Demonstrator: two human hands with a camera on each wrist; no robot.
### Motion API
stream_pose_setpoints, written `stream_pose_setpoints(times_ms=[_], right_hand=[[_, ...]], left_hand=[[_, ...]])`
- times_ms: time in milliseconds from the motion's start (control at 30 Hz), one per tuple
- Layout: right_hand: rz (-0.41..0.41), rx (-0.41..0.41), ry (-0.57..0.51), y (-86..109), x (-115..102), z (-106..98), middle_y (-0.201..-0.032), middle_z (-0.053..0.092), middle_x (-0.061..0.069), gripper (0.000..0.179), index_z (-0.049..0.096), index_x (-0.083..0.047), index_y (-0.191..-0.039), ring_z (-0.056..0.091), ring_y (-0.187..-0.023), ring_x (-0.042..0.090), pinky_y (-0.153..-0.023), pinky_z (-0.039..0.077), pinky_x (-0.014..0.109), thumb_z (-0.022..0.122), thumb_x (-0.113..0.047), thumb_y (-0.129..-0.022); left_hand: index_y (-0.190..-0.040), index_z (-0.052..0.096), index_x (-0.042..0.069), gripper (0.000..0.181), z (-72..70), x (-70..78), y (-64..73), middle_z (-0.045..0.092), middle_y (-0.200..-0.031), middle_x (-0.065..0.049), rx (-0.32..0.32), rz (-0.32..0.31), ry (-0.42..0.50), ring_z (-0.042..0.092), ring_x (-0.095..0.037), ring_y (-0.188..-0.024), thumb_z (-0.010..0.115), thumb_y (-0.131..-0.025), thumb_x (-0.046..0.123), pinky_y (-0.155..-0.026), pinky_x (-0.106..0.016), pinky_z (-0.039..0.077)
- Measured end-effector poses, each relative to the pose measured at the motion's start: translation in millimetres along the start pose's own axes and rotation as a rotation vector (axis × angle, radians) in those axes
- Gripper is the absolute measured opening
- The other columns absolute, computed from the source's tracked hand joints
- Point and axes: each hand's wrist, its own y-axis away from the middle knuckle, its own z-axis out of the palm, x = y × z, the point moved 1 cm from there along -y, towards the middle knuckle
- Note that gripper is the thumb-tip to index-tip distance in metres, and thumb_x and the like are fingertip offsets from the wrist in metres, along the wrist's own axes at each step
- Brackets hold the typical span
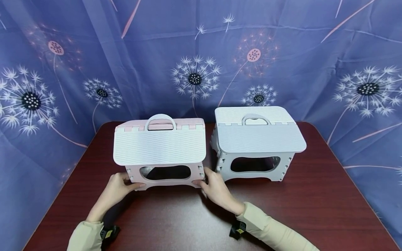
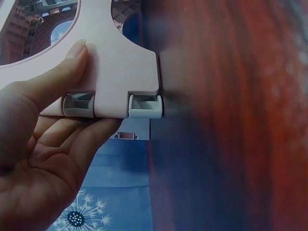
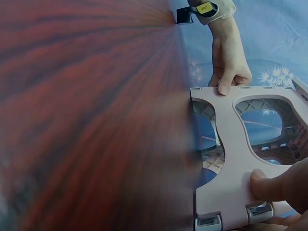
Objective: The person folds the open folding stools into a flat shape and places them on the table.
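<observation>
From here, the left hand and right hand grip the pink-and-white plastic folding stool by its lower corners, on the reddish-brown, wood-grained table; the left wrist's small yellow label I can't read.

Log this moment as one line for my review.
left hand: grips pink-and-white stool, lower left | right hand: grips same stool, lower right | gray-and-white stool: stands to its right

Two stools, two hands, two wrist devices, one table
</observation>
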Motion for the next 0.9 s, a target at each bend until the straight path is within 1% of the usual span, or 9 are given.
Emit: stream_pose_setpoints(times_ms=[167, 267, 400, 500, 600, 700, 767, 900], right_hand=[[-0.012, 0.008, 0.006, -0.4, -0.5, -0.3, -0.082, 0.071, 0.001, 0.023, 0.063, -0.011, -0.098, 0.054, -0.066, 0.004, -0.070, 0.049, 0.025, 0.076, -0.020, -0.082], [-0.025, -0.004, -0.014, -0.4, -0.7, -0.2, -0.082, 0.072, 0.002, 0.024, 0.063, -0.010, -0.100, 0.052, -0.058, 0.001, -0.066, 0.049, 0.022, 0.076, -0.019, -0.082], [-0.039, -0.025, -0.042, -0.5, 0.0, 0.4, -0.082, 0.071, 0.002, 0.025, 0.063, -0.008, -0.104, 0.047, -0.048, -0.002, -0.060, 0.046, 0.018, 0.075, -0.017, -0.083], [-0.051, -0.021, -0.033, -0.6, 0.1, 0.2, -0.087, 0.073, 0.002, 0.027, 0.063, -0.009, -0.107, 0.050, -0.055, -0.001, -0.064, 0.046, 0.019, 0.075, -0.017, -0.083], [-0.063, -0.013, -0.015, -0.4, 0.3, 0.5, -0.093, 0.074, 0.002, 0.029, 0.063, -0.010, -0.108, 0.056, -0.067, 0.003, -0.069, 0.049, 0.022, 0.075, -0.018, -0.083], [-0.072, -0.009, -0.003, -0.2, 0.8, 1.1, -0.095, 0.074, 0.002, 0.029, 0.062, -0.010, -0.109, 0.061, -0.078, 0.006, -0.073, 0.051, 0.027, 0.075, -0.017, -0.083], [-0.078, -0.005, 0.002, -0.1, 0.8, 1.3, -0.096, 0.074, 0.003, 0.028, 0.062, -0.010, -0.108, 0.065, -0.083, 0.009, -0.075, 0.052, 0.028, 0.074, -0.015, -0.083], [-0.080, -0.008, 0.008, -0.3, -0.2, 0.8, -0.095, 0.074, 0.002, 0.027, 0.062, -0.009, -0.107, 0.066, -0.084, 0.010, -0.074, 0.052, 0.028, 0.074, -0.014, -0.083]], left_hand=[[-0.085, 0.075, 0.008, 0.014, -0.7, -0.7, -0.7, 0.074, -0.075, -0.002, -0.026, -0.023, 0.033, 0.053, 0.004, -0.059, 0.082, -0.075, 0.015, -0.051, -0.021, 0.043], [-0.085, 0.075, 0.008, 0.014, -0.3, -1.7, -0.7, 0.074, -0.075, -0.002, -0.029, -0.028, 0.042, 0.055, 0.004, -0.061, 0.082, -0.075, 0.015, -0.052, -0.021, 0.044], [-0.083, 0.075, 0.009, 0.014, 0.1, -2.2, -0.2, 0.074, -0.074, 0.000, -0.029, -0.040, 0.037, 0.054, 0.004, -0.060, 0.082, -0.075, 0.016, -0.052, -0.021, 0.044], [-0.083, 0.075, 0.009, 0.013, -0.5, -1.5, -0.2, 0.073, -0.073, 0.000, -0.032, -0.041, 0.038, 0.053, 0.004, -0.059, 0.083, -0.075, 0.015, -0.052, -0.021, 0.044], [-0.083, 0.075, 0.009, 0.013, -1.1, -1.2, -0.6, 0.073, -0.073, 0.000, -0.037, -0.033, 0.042, 0.055, 0.004, -0.059, 0.082, -0.075, 0.015, -0.052, -0.021, 0.044], [-0.083, 0.075, 0.010, 0.012, -1.1, -1.8, -1.1, 0.074, -0.073, 0.000, -0.043, -0.025, 0.041, 0.056, 0.004, -0.061, 0.082, -0.075, 0.014, -0.052, -0.021, 0.044], [-0.083, 0.075, 0.010, 0.012, -1.2, -2.3, -1.5, 0.074, -0.073, 0.001, -0.048, -0.020, 0.038, 0.056, 0.004, -0.061, 0.082, -0.075, 0.014, -0.052, -0.021, 0.044], [-0.083, 0.075, 0.010, 0.012, -1.5, -2.6, -2.1, 0.074, -0.073, 0.001, -0.056, -0.009, 0.035, 0.056, 0.005, -0.061, 0.082, -0.075, 0.014, -0.052, -0.021, 0.044]])
